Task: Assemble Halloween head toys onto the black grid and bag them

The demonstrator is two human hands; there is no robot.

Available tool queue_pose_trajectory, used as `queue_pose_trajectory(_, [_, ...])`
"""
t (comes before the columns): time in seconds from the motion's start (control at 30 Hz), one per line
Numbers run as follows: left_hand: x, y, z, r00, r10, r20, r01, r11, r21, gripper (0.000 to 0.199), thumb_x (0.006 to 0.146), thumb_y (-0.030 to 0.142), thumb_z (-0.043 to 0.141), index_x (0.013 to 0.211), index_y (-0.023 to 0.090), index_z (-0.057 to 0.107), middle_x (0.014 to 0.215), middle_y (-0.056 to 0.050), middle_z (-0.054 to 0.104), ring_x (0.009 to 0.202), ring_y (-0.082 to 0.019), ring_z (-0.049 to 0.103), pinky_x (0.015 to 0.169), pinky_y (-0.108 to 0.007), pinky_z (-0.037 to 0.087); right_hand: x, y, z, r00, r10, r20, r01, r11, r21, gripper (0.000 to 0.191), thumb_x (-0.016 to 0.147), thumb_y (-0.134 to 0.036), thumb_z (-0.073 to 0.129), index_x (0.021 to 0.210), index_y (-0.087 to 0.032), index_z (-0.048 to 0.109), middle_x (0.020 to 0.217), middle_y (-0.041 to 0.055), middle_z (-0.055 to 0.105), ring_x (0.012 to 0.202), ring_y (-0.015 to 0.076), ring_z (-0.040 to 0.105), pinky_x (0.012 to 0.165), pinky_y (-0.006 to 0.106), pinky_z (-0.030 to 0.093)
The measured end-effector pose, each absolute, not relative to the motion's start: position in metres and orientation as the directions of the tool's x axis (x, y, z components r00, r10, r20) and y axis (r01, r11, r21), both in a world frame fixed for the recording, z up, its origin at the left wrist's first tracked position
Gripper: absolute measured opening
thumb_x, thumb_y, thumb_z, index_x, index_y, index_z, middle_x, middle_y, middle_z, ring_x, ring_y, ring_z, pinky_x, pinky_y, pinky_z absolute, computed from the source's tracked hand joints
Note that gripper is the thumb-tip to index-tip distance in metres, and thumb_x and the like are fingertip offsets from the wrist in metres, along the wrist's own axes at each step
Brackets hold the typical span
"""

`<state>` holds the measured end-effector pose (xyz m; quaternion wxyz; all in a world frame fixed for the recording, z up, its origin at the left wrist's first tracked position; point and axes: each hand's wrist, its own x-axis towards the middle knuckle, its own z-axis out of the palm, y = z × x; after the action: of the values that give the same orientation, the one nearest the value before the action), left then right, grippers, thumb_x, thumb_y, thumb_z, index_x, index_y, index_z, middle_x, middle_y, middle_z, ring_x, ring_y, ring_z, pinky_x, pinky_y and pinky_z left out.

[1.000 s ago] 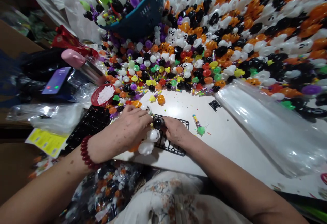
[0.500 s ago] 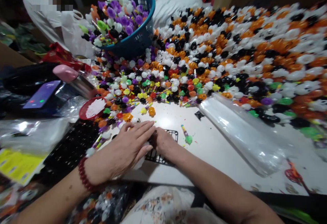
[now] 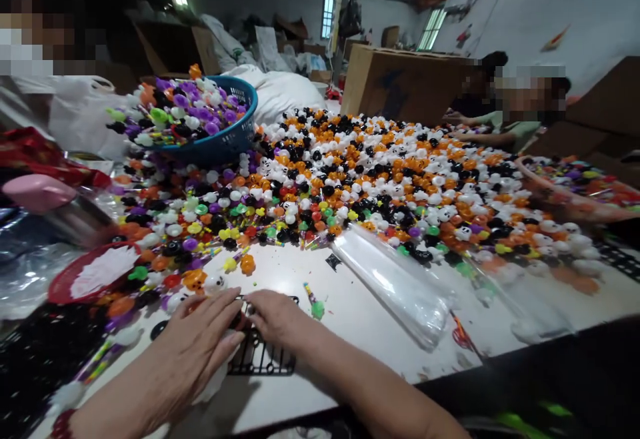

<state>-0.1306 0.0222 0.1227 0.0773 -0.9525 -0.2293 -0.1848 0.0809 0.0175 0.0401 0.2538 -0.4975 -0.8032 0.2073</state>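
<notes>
A black plastic grid frame [image 3: 267, 357] lies on the white table [image 3: 370, 305] under my hands. My left hand [image 3: 200, 339] reaches in from the left, palm down, its fingers extended over the frame's left edge and a whitish piece partly hidden beneath it. My right hand [image 3: 275, 315] rests on the frame's upper part, fingers bent toward the left fingertips; what they touch is hidden. To the right of the frame lies a small tube with a green top [image 3: 316, 305]. An orange pumpkin piece [image 3: 247, 265] sits beyond my hands.
A large pile of small toys [image 3: 380, 172] covers the back. Clear plastic bags [image 3: 395, 285] lie at centre right. A blue basket [image 3: 240, 125] full of toys, a red basket with white slips [image 3: 60, 279] and a pink-lidded flask [image 3: 80, 215] are at left. People sit at back right.
The view has lifted and turned right, showing more of the room and people at the back. Both hands remain over the black frame, close together.
</notes>
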Motion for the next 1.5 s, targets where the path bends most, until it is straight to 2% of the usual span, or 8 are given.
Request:
queue_pose_trajectory(0.1, [-0.128, 0.023, 0.126, 0.873, 0.344, 0.344, 0.416, -0.896, -0.159, 0.038, 0.097, 0.030, 0.042, 0.132, 0.024, 0.058, 0.135, -0.009, 0.061, 0.130, -0.025, 0.052, 0.114, -0.044, 0.027, 0.129, 0.028, 0.062, -0.051, 0.990, 0.129, 0.809, 0.116, -0.576, 0.033, 0.099, -0.028, 0.049, 0.130, -0.020, 0.055, 0.117, 0.0085, 0.065, 0.102, 0.0197, 0.061, 0.089, 0.030, 0.049])
queue_pose_trajectory(0.23, [-0.120, 0.023, 0.121, 0.842, 0.417, 0.342, 0.485, -0.863, -0.140, 0.046, 0.095, 0.039, 0.049, 0.136, 0.019, 0.054, 0.143, -0.011, 0.055, 0.134, -0.025, 0.047, 0.116, -0.040, 0.022, 0.191, 0.053, 0.078, 0.233, 0.972, 0.025, 0.918, -0.211, -0.335, 0.034, 0.104, -0.038, 0.038, 0.128, -0.023, 0.055, 0.108, 0.0102, 0.066, 0.096, 0.0225, 0.064, 0.080, 0.032, 0.048])
queue_pose_trajectory(0.47, [-0.114, 0.019, 0.125, 0.793, 0.462, 0.398, 0.550, -0.823, -0.139, 0.044, 0.096, 0.046, 0.045, 0.128, 0.021, 0.061, 0.136, -0.009, 0.061, 0.128, -0.026, 0.053, 0.113, -0.040, 0.024, 0.204, 0.056, 0.060, 0.272, 0.962, -0.001, 0.950, -0.268, -0.162, 0.030, 0.101, -0.044, 0.043, 0.110, -0.022, 0.060, 0.105, 0.0093, 0.065, 0.094, 0.0238, 0.065, 0.075, 0.030, 0.044])
queue_pose_trajectory(0.73, [-0.109, -0.003, 0.146, 0.796, 0.424, 0.431, 0.528, -0.835, -0.154, 0.050, 0.093, 0.047, 0.049, 0.133, 0.018, 0.055, 0.139, -0.010, 0.058, 0.131, -0.027, 0.049, 0.118, -0.043, 0.020, 0.200, 0.035, 0.045, 0.332, 0.943, 0.034, 0.873, -0.294, -0.389, 0.010, 0.096, -0.023, 0.049, 0.103, -0.020, 0.054, 0.095, 0.0071, 0.066, 0.084, 0.0197, 0.061, 0.071, 0.028, 0.037])
queue_pose_trajectory(1.03, [-0.087, -0.029, 0.151, 0.816, 0.355, 0.456, 0.448, -0.887, -0.111, 0.045, 0.089, 0.034, 0.061, 0.129, 0.016, 0.058, 0.135, -0.008, 0.062, 0.129, -0.025, 0.052, 0.113, -0.038, 0.036, 0.199, 0.028, 0.043, 0.326, 0.944, 0.054, 0.698, -0.201, -0.687, 0.025, 0.088, -0.027, 0.048, 0.110, -0.019, 0.054, 0.083, 0.0024, 0.062, 0.076, 0.0186, 0.056, 0.070, 0.028, 0.040])
queue_pose_trajectory(1.2, [-0.062, -0.050, 0.145, 0.879, 0.329, 0.345, 0.284, -0.943, 0.176, 0.039, 0.088, 0.036, 0.061, 0.124, 0.020, 0.060, 0.127, -0.006, 0.067, 0.121, -0.020, 0.060, 0.102, -0.026, 0.050, 0.206, 0.035, 0.048, 0.363, 0.928, 0.086, 0.725, -0.223, -0.652, 0.015, 0.083, -0.024, 0.045, 0.090, -0.020, 0.058, 0.087, 0.0045, 0.059, 0.083, 0.0212, 0.053, 0.074, 0.030, 0.042])
queue_pose_trajectory(1.37, [-0.045, -0.060, 0.116, 0.876, 0.448, 0.177, 0.292, -0.786, 0.545, 0.026, 0.090, 0.027, 0.057, 0.115, 0.027, 0.064, 0.118, -0.003, 0.071, 0.104, -0.017, 0.067, 0.092, -0.022, 0.054, 0.233, 0.064, 0.054, 0.437, 0.878, 0.194, 0.779, -0.261, -0.570, 0.029, 0.087, -0.010, 0.036, 0.105, -0.016, 0.058, 0.106, 0.0113, 0.055, 0.097, 0.0223, 0.054, 0.085, 0.031, 0.043])
queue_pose_trajectory(1.5, [-0.040, -0.060, 0.095, 0.844, 0.534, 0.046, 0.344, -0.606, 0.717, 0.025, 0.092, 0.032, 0.053, 0.112, 0.029, 0.067, 0.115, -0.003, 0.071, 0.102, -0.019, 0.067, 0.091, -0.024, 0.054, 0.247, 0.089, 0.058, 0.394, 0.915, 0.086, 0.848, -0.326, -0.417, 0.033, 0.085, -0.014, 0.053, 0.117, -0.016, 0.060, 0.113, 0.0151, 0.056, 0.098, 0.0252, 0.058, 0.083, 0.033, 0.044])
